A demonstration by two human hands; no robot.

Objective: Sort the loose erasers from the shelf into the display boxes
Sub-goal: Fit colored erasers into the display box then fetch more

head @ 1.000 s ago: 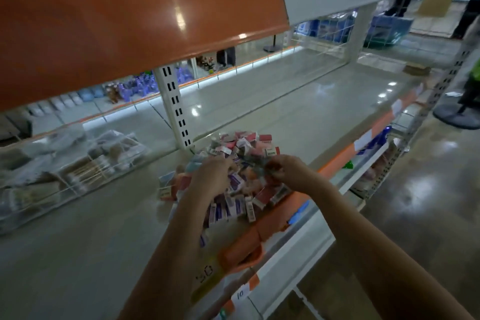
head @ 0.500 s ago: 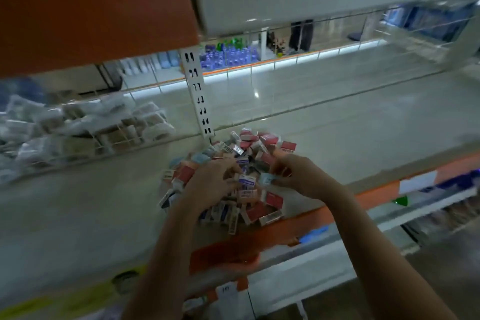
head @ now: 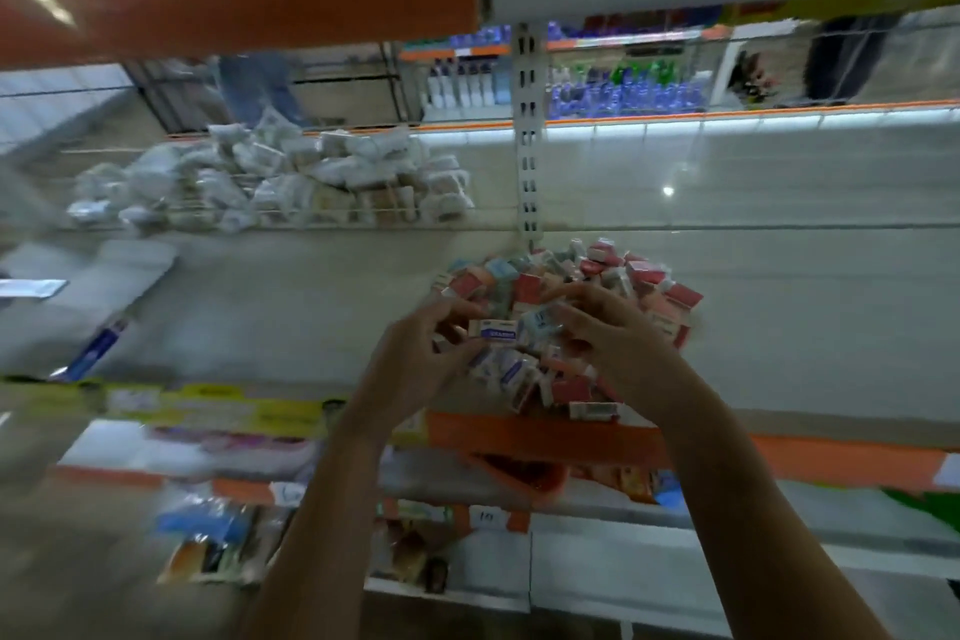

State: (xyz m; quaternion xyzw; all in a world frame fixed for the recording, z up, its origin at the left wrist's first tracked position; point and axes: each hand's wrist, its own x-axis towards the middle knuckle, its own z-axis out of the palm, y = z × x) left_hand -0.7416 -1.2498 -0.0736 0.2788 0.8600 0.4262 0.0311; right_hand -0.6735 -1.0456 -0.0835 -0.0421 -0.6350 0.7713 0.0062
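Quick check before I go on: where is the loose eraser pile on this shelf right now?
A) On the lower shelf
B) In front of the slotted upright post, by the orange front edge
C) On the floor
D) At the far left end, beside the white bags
B: the eraser pile sits on the shelf just in front of the slotted upright post, reaching the orange front edge, with the left hand and right hand in it.

Two bare forearms rise from the bottom edge of the head view, each ending in a bare hand, the left hand (head: 415, 353) and the right hand (head: 618, 333). No sleeve, cuff or glove covers either arm as far down as the picture reaches. Neither wrist seems to carry a watch or band, though the blur leaves that uncertain, and the fingers look ringless
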